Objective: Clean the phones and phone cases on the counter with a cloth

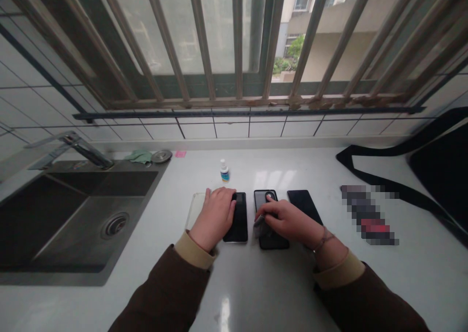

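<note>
My left hand is on the left side of a black smartphone, its thumb over the screen and its fingers curled around the upper left edge. Partly under that hand and wrist lies a clear phone case. Pinched in my right hand is a small grey cloth, above a black phone case with a round camera opening. Right of it, another dark phone lies flat, partly covered by my right wrist. A small white spray bottle with a blue label stands upright behind the left phone.
A dark sink with a chrome faucet is at the left. A green cloth, a metal drain cover and a pink slip lie behind it. A black strap and a blurred-out item are at the right.
</note>
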Motion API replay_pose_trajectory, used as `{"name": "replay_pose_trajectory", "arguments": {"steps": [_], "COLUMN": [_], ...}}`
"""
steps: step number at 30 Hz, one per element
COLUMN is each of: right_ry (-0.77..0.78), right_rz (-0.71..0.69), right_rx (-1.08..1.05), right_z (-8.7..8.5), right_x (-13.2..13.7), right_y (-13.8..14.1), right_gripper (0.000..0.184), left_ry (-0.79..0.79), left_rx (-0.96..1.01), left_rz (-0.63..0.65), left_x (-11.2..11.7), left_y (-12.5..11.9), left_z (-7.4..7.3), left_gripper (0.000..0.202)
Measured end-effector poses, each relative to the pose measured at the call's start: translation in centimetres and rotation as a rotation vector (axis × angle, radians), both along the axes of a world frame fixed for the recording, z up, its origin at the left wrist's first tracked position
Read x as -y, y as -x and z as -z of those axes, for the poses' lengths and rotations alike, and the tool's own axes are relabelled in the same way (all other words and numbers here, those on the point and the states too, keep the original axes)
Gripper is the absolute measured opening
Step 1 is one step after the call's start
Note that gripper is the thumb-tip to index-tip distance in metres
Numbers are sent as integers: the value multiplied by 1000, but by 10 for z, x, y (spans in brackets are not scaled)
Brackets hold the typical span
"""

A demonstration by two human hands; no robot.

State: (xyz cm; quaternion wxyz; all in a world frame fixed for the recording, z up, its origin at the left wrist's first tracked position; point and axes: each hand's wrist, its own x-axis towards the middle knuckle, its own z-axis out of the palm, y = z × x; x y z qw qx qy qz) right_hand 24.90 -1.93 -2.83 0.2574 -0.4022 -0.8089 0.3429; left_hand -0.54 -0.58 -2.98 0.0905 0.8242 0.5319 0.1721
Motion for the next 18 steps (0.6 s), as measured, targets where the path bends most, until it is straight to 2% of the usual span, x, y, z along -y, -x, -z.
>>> {"name": "replay_pose_trajectory", "arguments": {"steps": [7,12,16,18], "right_ry": [7,23,35,123], "right_rz": [8,40,114,-5], "right_rx": [26,76,-73,-171], "right_z": [-5,-17,-32,-38], "right_x": [2,5,14,22], "right_y": [-3,-6,-4,2], "right_gripper": [32,31,29,31], "left_ry": [2,-6,-5,2], "left_rx": [-20,-27,-10,-3], "left_rz": [1,1,-11,-19], "left_x": [0,0,-1,-2], "left_y": [0,0,1,1], "left_z": [0,1,6,8], "left_gripper": [35,36,40,42]}}
